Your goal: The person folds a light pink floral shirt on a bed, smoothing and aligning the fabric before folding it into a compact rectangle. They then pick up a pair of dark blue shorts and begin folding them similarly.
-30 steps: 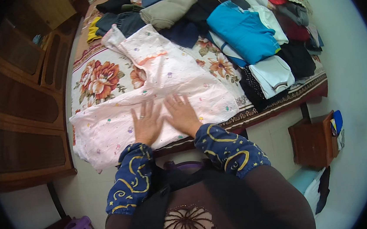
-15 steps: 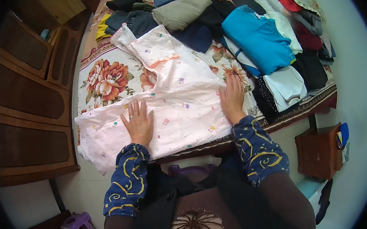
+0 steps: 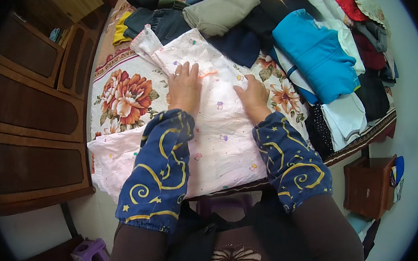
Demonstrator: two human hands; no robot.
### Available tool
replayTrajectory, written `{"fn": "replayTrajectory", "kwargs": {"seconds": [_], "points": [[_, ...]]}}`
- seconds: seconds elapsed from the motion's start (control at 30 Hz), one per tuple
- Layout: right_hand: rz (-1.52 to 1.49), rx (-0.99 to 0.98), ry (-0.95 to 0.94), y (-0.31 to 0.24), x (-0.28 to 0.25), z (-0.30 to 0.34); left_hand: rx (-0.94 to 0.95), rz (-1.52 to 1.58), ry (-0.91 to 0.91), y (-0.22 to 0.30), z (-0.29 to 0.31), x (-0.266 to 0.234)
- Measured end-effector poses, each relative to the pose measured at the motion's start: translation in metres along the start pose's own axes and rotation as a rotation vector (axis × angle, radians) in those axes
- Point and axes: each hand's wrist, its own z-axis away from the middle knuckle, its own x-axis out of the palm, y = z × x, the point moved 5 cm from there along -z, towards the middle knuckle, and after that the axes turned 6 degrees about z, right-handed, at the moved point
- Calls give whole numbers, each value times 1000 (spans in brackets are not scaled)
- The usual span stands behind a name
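Observation:
A pale pink garment (image 3: 223,154) with small coloured prints lies spread over the near part of the bed. One piece of it stretches left toward the wardrobe, and a folded part with orange trim lies at its far end. My left hand (image 3: 184,89) rests palm down on the upper part, beside the orange trim, fingers stretched forward. At the garment's right edge, my right hand (image 3: 254,98) lies on the cloth, its thumb apart from the slightly bent fingers. Neither hand visibly lifts the fabric. Blue patterned sleeve covers are on both forearms.
Folded clothes cover the far and right parts of the bed, among them a grey-beige garment (image 3: 221,12), a bright blue one (image 3: 314,54) and a white one (image 3: 344,118). A wooden wardrobe (image 3: 28,106) stands left, a small wooden cabinet (image 3: 368,186) right, a purple stool (image 3: 91,257) lower left.
Both hands have slid forward over the garment, away from my body. My left hand also moved right, to the part near the orange trim. The garment keeps about the same layout.

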Motion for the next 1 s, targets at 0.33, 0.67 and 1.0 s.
{"fn": "replayTrajectory", "kwargs": {"seconds": [0.33, 0.67, 1.0], "points": [[-354, -298, 0, 8, -25, 11, -207, 103, 127, -53, -7, -25], [-369, -553, 70, 13, -70, 38, -733, 1208, 824, -179, 91, -157], [145, -939, 408, 27, -83, 102, -843, 2058, 648, -210, 258, -161]]}}
